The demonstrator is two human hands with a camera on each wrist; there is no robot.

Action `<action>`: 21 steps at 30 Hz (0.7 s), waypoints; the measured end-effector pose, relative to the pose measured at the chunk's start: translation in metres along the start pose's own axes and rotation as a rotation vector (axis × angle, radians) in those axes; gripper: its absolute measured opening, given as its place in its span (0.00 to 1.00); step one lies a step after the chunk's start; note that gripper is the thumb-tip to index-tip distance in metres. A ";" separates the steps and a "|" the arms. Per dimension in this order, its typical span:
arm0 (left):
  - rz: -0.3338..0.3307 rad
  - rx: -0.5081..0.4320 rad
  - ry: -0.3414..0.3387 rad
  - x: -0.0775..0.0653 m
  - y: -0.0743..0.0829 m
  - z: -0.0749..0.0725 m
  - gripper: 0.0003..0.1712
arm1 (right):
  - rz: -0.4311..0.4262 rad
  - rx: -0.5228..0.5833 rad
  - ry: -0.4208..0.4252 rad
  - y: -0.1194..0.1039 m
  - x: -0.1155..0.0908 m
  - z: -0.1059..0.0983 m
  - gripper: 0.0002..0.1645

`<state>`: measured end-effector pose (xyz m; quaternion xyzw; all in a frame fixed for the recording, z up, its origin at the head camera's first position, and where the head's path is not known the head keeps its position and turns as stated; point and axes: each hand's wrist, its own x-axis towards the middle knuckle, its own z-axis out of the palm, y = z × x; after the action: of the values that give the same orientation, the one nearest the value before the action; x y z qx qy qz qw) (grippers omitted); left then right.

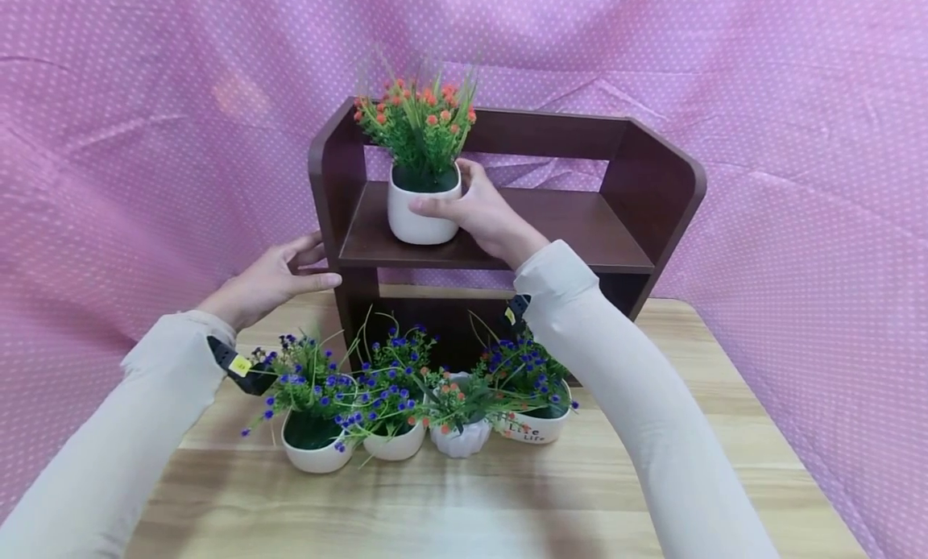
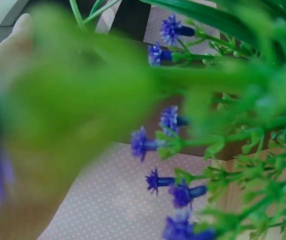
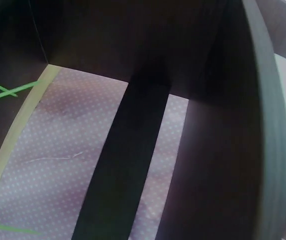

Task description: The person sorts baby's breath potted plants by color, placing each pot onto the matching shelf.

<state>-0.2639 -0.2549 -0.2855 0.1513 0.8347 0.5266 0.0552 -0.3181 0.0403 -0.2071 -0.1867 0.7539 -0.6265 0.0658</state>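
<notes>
A white pot (image 1: 424, 219) with orange flowers and tall grass (image 1: 420, 124) stands upright at the left end of the upper board of a dark brown shelf (image 1: 558, 221). My right hand (image 1: 489, 213) grips its right side, thumb across the front and fingers behind. At the shelf's left side panel (image 1: 326, 172) is my left hand (image 1: 271, 277), fingers extended, thumb tip by the panel's front edge. Blurred leaves and blue flowers (image 2: 139, 143) hide most of that hand in the left wrist view. The right wrist view faces the shelf's lower compartment (image 3: 118, 165).
In front of the shelf, a row of plants stands on the wooden table (image 1: 435, 519): blue-flowered pots (image 1: 316, 458) (image 1: 395, 445), a fluted white pot (image 1: 461, 438) and a lettered pot (image 1: 540, 430) under my right forearm. Pink dotted cloth (image 1: 797, 180) surrounds the table.
</notes>
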 end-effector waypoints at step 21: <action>0.006 -0.004 -0.006 0.002 0.002 0.003 0.48 | -0.130 0.076 -0.117 0.013 0.000 -0.001 0.46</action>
<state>-0.2647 -0.2511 -0.2849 0.1552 0.8330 0.5280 0.0567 -0.3209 0.0428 -0.2191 -0.2689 0.7109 -0.6455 0.0759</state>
